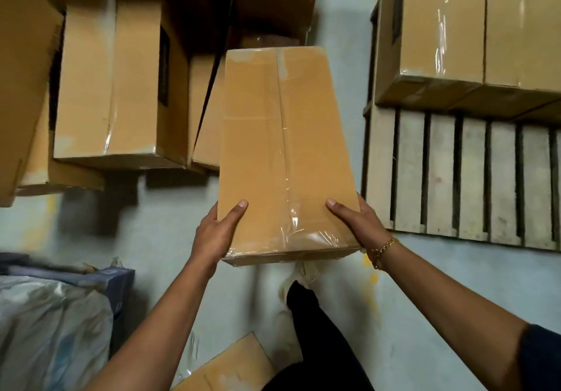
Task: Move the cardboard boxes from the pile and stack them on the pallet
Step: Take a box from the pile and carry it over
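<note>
- The person holds one carried box (pixel 285 154) out in front, clear of the floor (pixel 158 239). Its taped top face is up and its long side runs away from the body.
- The left hand (pixel 217 233) grips the near left corner. Its thumb lies flat on the top face and its palm is against the side. The other fingers are hidden, most likely curled underneath.
- The right hand (pixel 359 223), with a bracelet (pixel 381 249) at the wrist, mirrors this at the near right corner, thumb on top and fingers out of sight.
- The two-sided grip probably suits a box too wide for one hand. Thumbs pressing down on top would also keep the far end from dipping.
- The carried box sits between the two hands, touching both, and reaches well beyond them. Its near edge hangs above the person's leg (pixel 303 330).
- The pile (pixel 121 81) stands to the far left, with its boxes leaning unevenly. The carried box's far left corner overlaps the pile in view, but whether they touch cannot be told.
- The pallet (pixel 455 172) lies to the right, apart from the carried box. Stacked boxes (pixel 470 32) fill its far part, so the bare near slats look like the free spot.
- This appears to be the carrying step: the box is not yet on the pallet and would need to swing right.
- A plastic-wrapped bundle (pixel 51 330) sits near left. A flat cardboard sheet (pixel 230 366) lies on the floor by the feet and could be slipped on.
</note>
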A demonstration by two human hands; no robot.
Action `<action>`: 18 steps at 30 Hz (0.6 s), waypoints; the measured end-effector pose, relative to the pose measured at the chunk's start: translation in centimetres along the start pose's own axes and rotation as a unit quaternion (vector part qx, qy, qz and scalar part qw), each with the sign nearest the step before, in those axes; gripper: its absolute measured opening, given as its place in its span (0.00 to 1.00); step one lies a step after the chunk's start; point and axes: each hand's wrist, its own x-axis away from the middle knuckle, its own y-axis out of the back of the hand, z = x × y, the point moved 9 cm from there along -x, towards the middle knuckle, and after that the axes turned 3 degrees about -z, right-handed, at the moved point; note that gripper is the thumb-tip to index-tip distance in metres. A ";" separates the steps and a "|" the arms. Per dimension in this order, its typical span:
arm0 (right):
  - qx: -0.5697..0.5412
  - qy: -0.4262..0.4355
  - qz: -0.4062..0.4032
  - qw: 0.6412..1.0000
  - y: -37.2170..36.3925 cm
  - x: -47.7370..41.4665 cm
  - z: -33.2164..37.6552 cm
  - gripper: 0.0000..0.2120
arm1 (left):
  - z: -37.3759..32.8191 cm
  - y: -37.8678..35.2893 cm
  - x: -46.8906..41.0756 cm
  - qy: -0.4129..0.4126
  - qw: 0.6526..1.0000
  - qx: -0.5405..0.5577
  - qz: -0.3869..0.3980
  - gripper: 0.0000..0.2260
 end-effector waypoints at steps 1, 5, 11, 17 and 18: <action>-0.006 0.004 -0.006 1.000 0.7 0.8 -0.4 0.20 | 0.1 -0.6 0.7 -0.005 1.000 -0.005 0.007 0.35; -0.019 0.017 -0.019 1.000 3.6 4.3 -2.5 0.20 | 0.6 -2.7 3.9 -0.028 0.999 -0.025 0.028 0.31; -0.023 0.013 -0.042 0.999 8.9 8.7 -5.9 0.20 | 2.2 -6.5 8.9 -0.049 0.997 -0.042 0.043 0.25; -0.025 0.004 -0.068 0.997 16.5 10.5 -9.9 0.26 | 3.4 -13.8 12.4 -0.042 0.994 -0.060 0.079 0.28; -0.024 0.000 -0.071 0.997 17.9 10.6 -10.6 0.28 | 3.5 -15.3 12.9 -0.040 0.994 -0.062 0.083 0.27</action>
